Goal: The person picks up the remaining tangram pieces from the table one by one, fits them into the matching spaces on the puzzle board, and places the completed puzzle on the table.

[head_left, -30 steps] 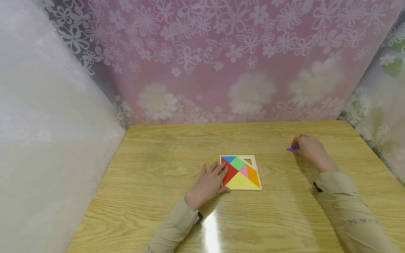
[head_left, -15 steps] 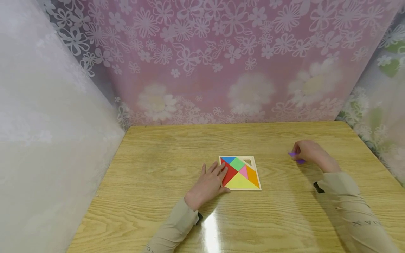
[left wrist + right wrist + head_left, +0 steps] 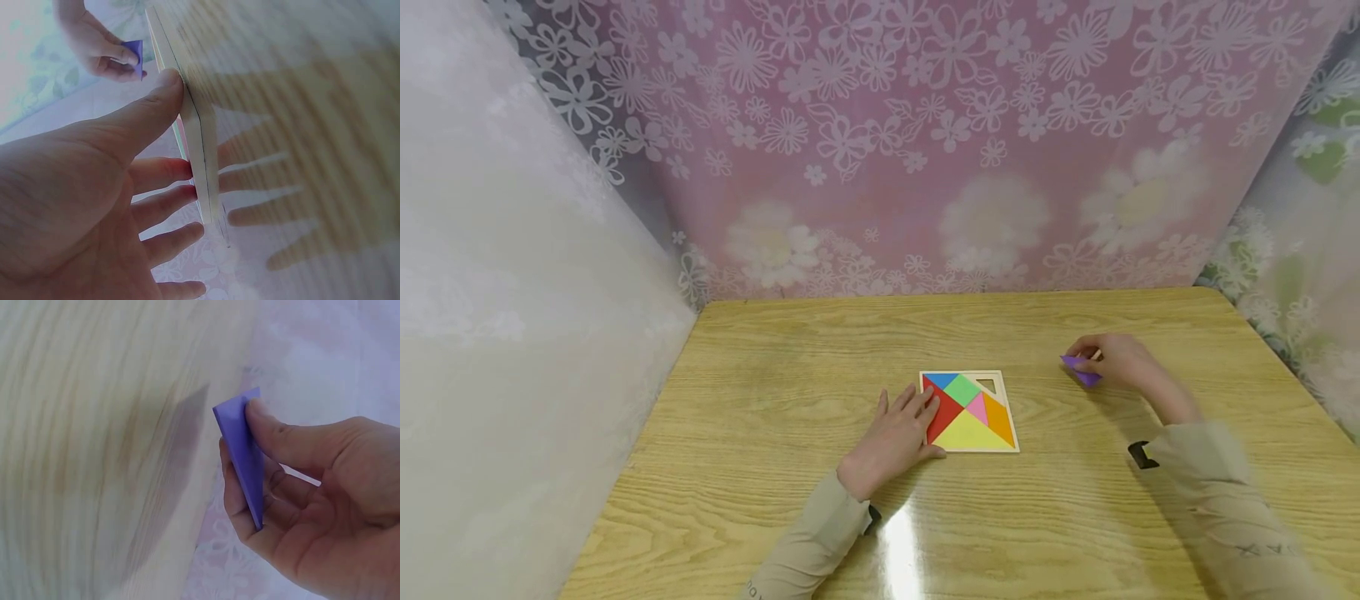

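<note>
A tangram puzzle in a pale wooden tray (image 3: 1009, 419) lies on the table, its blue, green, red, pink, orange and yellow pieces set in place. At the tray's upper right corner a triangular slot (image 3: 987, 385) shows bare. My left hand (image 3: 887, 442) rests at the tray's left side, fingers straight and spread over the red piece (image 3: 942, 417), thumb at the lower edge. To the right, my right hand (image 3: 1120, 362) pinches a purple triangle tangram piece (image 3: 244, 450) between thumb and fingers, raised above the table.
The wooden table (image 3: 775, 375) meets a pink flowered curtain (image 3: 880, 167) at its back edge. A white curtain (image 3: 535, 333) hangs along the left, and a leafy one (image 3: 1311, 225) on the right. Light glares on the table near the front.
My right hand has turned the purple triangle so its flat face shows, and has shifted it slightly left. My left hand and the tray have stayed put.
</note>
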Motion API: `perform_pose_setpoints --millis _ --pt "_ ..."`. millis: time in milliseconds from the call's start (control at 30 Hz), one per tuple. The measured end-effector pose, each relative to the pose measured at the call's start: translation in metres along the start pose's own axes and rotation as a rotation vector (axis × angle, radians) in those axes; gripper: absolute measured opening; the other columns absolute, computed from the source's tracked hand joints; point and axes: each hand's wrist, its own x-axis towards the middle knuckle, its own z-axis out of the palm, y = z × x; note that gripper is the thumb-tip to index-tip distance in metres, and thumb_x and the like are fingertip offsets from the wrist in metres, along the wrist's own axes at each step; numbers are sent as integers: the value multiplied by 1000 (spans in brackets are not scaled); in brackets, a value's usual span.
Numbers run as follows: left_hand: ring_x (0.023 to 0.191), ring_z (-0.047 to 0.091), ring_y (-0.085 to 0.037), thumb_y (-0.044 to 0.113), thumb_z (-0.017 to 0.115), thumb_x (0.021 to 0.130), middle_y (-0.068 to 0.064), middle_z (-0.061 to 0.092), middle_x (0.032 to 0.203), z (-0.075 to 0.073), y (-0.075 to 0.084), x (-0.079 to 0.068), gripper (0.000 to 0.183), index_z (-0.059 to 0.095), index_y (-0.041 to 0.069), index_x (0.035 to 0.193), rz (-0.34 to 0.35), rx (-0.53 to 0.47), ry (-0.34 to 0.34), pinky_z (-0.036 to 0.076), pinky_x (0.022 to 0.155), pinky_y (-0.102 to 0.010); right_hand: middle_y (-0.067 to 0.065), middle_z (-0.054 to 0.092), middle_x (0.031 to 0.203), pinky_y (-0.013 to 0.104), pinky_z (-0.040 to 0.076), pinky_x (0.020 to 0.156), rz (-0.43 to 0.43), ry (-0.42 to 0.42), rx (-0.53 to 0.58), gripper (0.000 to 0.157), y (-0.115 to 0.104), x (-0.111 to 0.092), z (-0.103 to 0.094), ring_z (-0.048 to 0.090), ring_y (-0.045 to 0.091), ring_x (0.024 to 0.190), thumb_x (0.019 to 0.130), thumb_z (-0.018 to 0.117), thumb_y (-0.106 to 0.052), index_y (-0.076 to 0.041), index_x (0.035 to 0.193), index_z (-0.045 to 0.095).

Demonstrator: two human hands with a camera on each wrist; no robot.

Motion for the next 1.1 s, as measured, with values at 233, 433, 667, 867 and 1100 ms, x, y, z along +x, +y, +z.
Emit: perform_pose_setpoints --millis 233,433,667,867,1100 --pt "150 32 -31 53 64 94 -8 38 161 0 0 0 77 45 8 154 0 3 0 28 117 -63 14 70 96 40 54 67 -21 63 69 20 -23 1 10 68 31 84 97 68 -13 0 112 71" --pt "150 32 -31 53 64 94 -8 38 161 0 0 1 77 45 8 154 0 1 -3 28 117 -62 18 69 97 38 55 67 -25 111 144 19 -44 1 18 69 33 85 97 67 -8 1 113 69" --pt "150 33 -31 53 65 94 -8 39 160 1 0 1 76 45 9 154 4 14 4 29 116 -62 25 67 105 38 57 68 -22 141 210 20 -63 3 25 68 36 88 98 63 -2 4 117 65" --pt "150 32 -31 54 63 94 -8 38 161 3 0 1 77 44 9 154 9 20 5 29 116 -62 25 68 106 42 58 71 -31 159 248 23 -75 4 30 68 37 89 97 66 -4 6 118 65" --pt "150 33 -31 53 64 94 -8 39 160 3 -1 1 77 46 8 153 11 16 14 29 116 -62 20 67 105 36 55 69 -41 164 282 34 -80 7 36 69 34 89 96 68 -4 3 129 62"
